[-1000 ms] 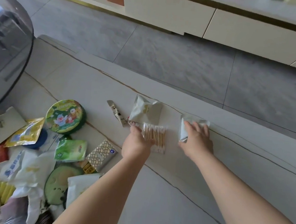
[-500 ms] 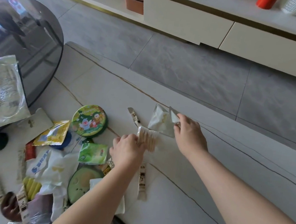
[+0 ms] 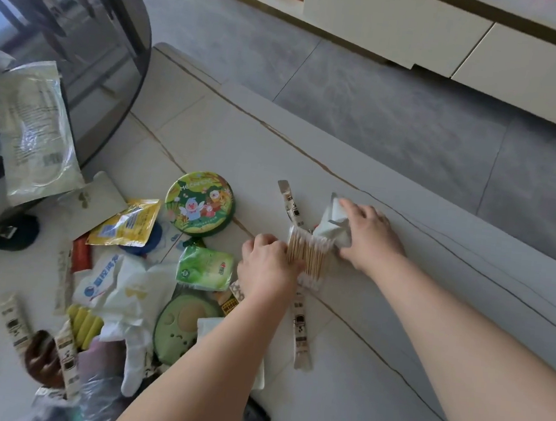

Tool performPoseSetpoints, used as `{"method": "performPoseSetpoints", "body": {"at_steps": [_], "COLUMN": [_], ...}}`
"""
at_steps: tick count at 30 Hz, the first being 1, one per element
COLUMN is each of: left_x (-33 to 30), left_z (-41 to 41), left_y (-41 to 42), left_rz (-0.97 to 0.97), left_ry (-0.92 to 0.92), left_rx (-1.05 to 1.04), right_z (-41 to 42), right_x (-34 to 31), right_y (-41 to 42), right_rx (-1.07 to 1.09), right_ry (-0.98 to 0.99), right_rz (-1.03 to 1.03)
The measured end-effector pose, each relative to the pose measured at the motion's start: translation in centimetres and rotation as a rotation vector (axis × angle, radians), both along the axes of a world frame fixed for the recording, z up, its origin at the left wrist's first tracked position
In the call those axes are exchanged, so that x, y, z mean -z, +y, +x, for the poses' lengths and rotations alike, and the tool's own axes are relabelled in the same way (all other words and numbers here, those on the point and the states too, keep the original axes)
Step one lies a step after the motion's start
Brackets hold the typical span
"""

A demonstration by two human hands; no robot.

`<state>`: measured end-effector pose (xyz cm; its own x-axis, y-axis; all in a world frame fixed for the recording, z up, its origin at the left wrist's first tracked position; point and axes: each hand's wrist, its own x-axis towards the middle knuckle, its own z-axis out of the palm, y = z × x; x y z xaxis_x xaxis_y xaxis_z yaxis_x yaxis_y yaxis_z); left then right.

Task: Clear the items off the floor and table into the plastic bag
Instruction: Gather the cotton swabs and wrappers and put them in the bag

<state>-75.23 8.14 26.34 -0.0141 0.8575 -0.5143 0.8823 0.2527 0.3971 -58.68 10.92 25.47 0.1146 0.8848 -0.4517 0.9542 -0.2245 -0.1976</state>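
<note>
Cotton swabs with pale wooden sticks, packed in a clear flat sleeve [image 3: 309, 258], lie on the pale tiled floor [image 3: 335, 405] between the two hands, near the veined step edge that runs diagonally across the tiles. The left hand [image 3: 268, 271] rests on the sleeve's left side with its fingers curled over the edge, gripping it; the fingertips themselves are hidden under the knuckles. The right hand [image 3: 368, 237] holds a crumpled pale grey-green foil pouch [image 3: 333, 221], fingers and thumb closed on it, and the pouch's lower end overlaps the swabs' upper tips. A slim printed sachet stick [image 3: 289, 201] pokes out behind the pouch, its lower part covered; another one [image 3: 301, 332] lies just below the swabs. Left of the hands sits a round green tin with cartoon animals on its lid [image 3: 198, 203], and beside it a yellow foil packet [image 3: 128, 220] and a green tissue pack [image 3: 205, 268]. An avocado-shaped green case [image 3: 182, 320] is partly hidden by the left forearm, as is a patterned box whose print is too small to read. A white plastic bag with blue lettering [image 3: 113, 290] lies crumpled among the heap; whether it holds anything I cannot tell. At the left frame edge a clear sealed packet [image 3: 36, 130] hangs over the rim of a round dark glass desk [image 3: 121, 56], which is cut off.
</note>
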Motion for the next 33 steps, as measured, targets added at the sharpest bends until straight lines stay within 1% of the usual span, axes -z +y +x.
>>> {"method": "performPoseSetpoints", "body": {"at_steps": [3, 10, 13, 18, 22, 26, 29, 33], "left_x": [0.1, 0.2, 0.0, -2.3, -4.3, -4.5, -4.1, -2.9], "left_z": [-0.1, -0.3, -0.3, -0.7, -2.6, -4.9, -5.4, -5.1], "left_y": [-0.2, -1.1, -1.3, -1.5, -2.4, -4.1, -5.4, -6.3], "left_rz": [0.016, 0.015, 0.001, 0.044, 0.003, -0.061, -0.082, -0.036], "left_ry": [-0.013, -0.019, -0.022, -0.080, -0.068, -0.051, -0.029, 0.016], "left_rx": [0.013, 0.087, 0.102, -0.004, -0.122, -0.190, -0.157, -0.042], "right_z": [-0.3, 0.2, 0.8, 0.6, -0.5, -2.1, -3.4, -4.3], "right_x": [-0.6, -2.1, -3.2, -4.9, -6.4, -7.3, -6.8, -5.3], "right_y": [-1.6, -4.7, -6.1, -9.9, -13.0, -15.2, -16.0, -17.0], "right_rx": [0.029, 0.110, 0.265, 0.520, 0.621, 0.708, 0.740, 0.719], "right_ry": [-0.076, -0.129, -0.050, 0.205, 0.300, 0.358, 0.398, 0.403], "right_rz": [0.020, 0.079, 0.042, -0.006, -0.040, -0.069, -0.081, -0.072]}}
